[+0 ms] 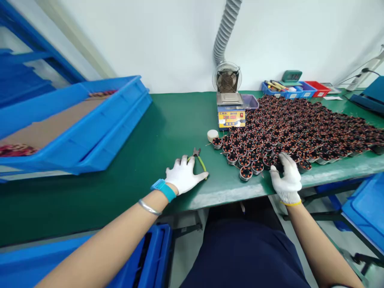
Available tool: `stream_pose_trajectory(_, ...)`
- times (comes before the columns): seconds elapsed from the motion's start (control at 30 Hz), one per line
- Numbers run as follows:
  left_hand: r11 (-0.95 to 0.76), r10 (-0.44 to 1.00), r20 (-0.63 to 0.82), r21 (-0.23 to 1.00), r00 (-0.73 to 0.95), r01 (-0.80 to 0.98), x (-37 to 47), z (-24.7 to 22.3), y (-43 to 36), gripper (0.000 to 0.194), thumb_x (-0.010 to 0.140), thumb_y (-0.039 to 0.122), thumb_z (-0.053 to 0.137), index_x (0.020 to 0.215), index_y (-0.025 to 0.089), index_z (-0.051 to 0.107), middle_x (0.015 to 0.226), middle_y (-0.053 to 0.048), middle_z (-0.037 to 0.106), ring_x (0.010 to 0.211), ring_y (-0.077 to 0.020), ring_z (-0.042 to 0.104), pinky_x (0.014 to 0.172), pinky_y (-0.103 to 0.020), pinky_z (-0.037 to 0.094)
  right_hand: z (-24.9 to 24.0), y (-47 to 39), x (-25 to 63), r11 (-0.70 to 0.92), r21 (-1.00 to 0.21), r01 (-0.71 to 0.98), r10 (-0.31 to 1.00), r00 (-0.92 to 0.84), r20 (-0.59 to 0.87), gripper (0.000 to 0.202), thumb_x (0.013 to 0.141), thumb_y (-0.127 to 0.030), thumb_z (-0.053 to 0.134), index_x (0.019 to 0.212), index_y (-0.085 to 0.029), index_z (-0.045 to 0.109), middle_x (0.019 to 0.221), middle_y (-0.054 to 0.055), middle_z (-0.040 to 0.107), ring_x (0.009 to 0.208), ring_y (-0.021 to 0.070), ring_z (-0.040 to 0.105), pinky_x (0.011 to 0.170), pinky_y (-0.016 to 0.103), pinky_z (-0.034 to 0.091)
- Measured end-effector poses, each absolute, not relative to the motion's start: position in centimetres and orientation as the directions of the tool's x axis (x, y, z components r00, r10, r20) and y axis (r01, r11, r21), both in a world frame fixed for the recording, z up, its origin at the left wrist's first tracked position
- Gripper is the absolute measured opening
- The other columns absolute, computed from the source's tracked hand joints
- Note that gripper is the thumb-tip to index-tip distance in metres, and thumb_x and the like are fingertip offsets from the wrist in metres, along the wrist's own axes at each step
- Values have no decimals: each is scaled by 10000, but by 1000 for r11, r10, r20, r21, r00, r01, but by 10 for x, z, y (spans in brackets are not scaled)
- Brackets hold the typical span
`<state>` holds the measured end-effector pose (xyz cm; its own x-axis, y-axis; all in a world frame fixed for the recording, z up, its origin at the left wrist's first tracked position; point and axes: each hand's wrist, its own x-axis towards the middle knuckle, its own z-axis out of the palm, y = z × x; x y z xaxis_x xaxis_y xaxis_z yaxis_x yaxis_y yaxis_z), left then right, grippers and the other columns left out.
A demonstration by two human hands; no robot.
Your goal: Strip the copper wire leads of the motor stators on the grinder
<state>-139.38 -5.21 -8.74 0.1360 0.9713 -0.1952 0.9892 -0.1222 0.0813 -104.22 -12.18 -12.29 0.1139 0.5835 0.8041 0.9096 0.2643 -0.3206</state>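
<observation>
My left hand (183, 175), in a white glove, lies palm down on the green table (129, 192) with fingers spread. Its thumb and fingertips reach over the green handles of a pair of side cutters (196, 153), whose jaws point away from me. My right hand (286, 178), gloved too, is at the front edge of a large group of motor stators (245, 173). These are short metal rings with black and orange windings inside. Thumb and fingers curl around one stator there, which the glove partly hides.
A soldering pot with a yellow-and-blue control box (231, 119) stands behind, under a fan and grey duct (226, 28). Beside it sit a white round piece (213, 135) and a purple tray (250, 101). Stacked blue crates (120, 116) stand left; small bins (318, 89) line the back right.
</observation>
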Motion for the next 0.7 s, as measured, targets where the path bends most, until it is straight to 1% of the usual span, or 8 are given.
stream_pose_trajectory(0.1,-80,981,-171,79,92,994,-1401,-95,-34,932,760,753,330,1450,127,320,1551,-211,204,1385,-420,232,1003,-691,275,-121,-123,-1042,286,-302,909,585,84,807,543,777,-228,635,1305,-194,513,1272,117,576,1181,278,541,1039,471,441)
stream_pose_trajectory(0.17,-43,990,-133,104,57,994,-1407,-98,-18,923,766,744,339,1446,120,329,1549,-217,210,1389,-418,234,1022,-683,256,-121,-124,-1042,308,-304,901,581,75,810,535,784,-220,626,1305,-195,512,1262,116,583,1176,278,544,1036,479,442)
stream_pose_trajectory(0.3,-17,998,-62,170,28,985,-1420,-102,15,875,765,686,436,1418,105,383,1534,-227,251,1396,-410,246,1082,-603,237,-120,-123,-1041,357,-321,877,592,53,804,517,793,-231,616,1300,-194,516,1256,122,584,1173,293,543,1033,512,440)
stream_pose_trajectory(0.37,2,1000,-6,189,-1,982,-1419,-101,26,829,780,615,478,1417,95,375,1539,-230,234,1407,-405,231,1107,-568,220,-120,-124,-1040,379,-328,866,605,37,795,520,802,-240,606,1310,-202,505,1272,123,573,1186,300,534,1035,530,436)
stream_pose_trajectory(0.47,-37,997,73,247,19,968,-1403,-97,40,819,798,489,517,1457,70,273,1556,-206,208,1432,-327,221,1152,-439,222,-119,-125,-1038,408,-319,855,624,-6,782,527,816,-258,592,1329,-213,480,1284,126,560,1200,309,522,1035,551,433)
stream_pose_trajectory(0.53,-95,994,72,296,76,950,-1390,-95,50,855,796,432,532,1486,62,187,1554,-182,235,1428,-266,258,1148,-345,260,-119,-127,-1036,430,-311,848,635,-39,771,537,822,-262,589,1341,-212,461,1285,133,555,1207,315,515,1032,566,433)
stream_pose_trajectory(0.6,-137,991,43,336,130,932,-1379,-93,63,918,778,376,555,1500,41,97,1543,-193,259,1419,-248,284,1144,-318,272,-118,-128,-1035,454,-317,833,657,-73,750,549,828,-259,583,1356,-209,437,1289,140,546,1218,319,503,1032,583,427)
stream_pose_trajectory(0.7,-188,979,-9,369,205,910,-1371,-93,81,1014,731,298,593,1504,44,-11,1514,-208,314,1403,-252,315,1165,-361,231,-118,-131,-1032,488,-343,803,701,-126,702,558,841,-248,568,1373,-218,405,1299,138,532,1230,313,490,1035,597,419)
